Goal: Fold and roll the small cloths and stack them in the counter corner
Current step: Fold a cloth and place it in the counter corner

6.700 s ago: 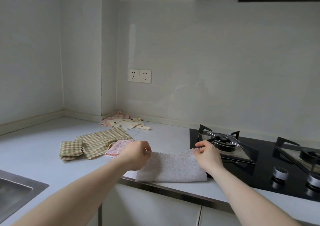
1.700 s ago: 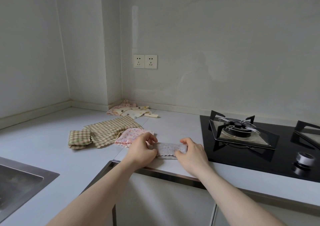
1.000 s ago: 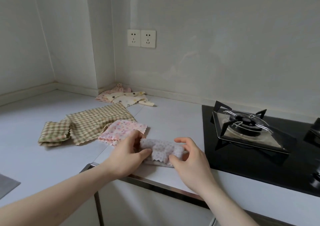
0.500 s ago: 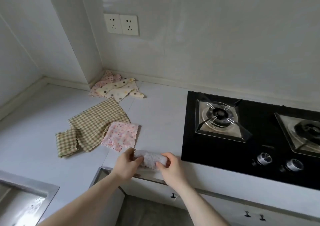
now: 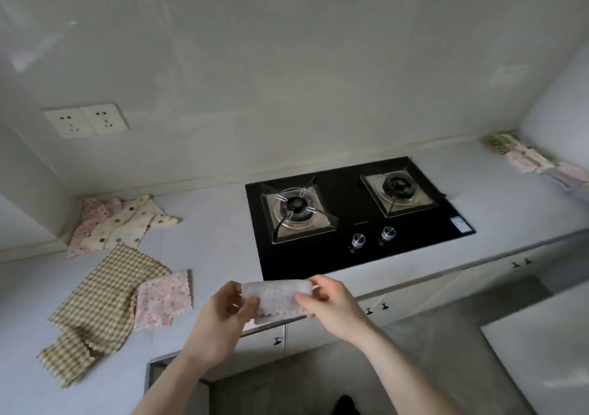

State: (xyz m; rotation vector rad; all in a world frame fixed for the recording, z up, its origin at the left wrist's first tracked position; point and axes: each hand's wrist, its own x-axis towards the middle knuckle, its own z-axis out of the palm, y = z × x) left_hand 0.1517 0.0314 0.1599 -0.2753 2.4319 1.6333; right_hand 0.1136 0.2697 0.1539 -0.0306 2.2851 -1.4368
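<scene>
1. The white dotted cloth (image 5: pixel 276 300) was lying on the counter (image 5: pixel 207 233) a moment ago while I rolled it; now it is a short roll lifted off the surface, in front of the counter edge.
2. My left hand (image 5: pixel 223 316) pinches its left end with thumb and curled fingers, and my right hand (image 5: pixel 331 306) grips the right end the same way.
3. I judge the rolling finished; the roll should go to the stack of rolls (image 5: pixel 538 163) in the far right corner.
4. The roll is soft, fuzzy, with a zigzag edge. The checked cloth (image 5: pixel 108 290) and the pink flowered cloth (image 5: pixel 165 296) lie flat, thin, not yet folded.
</scene>
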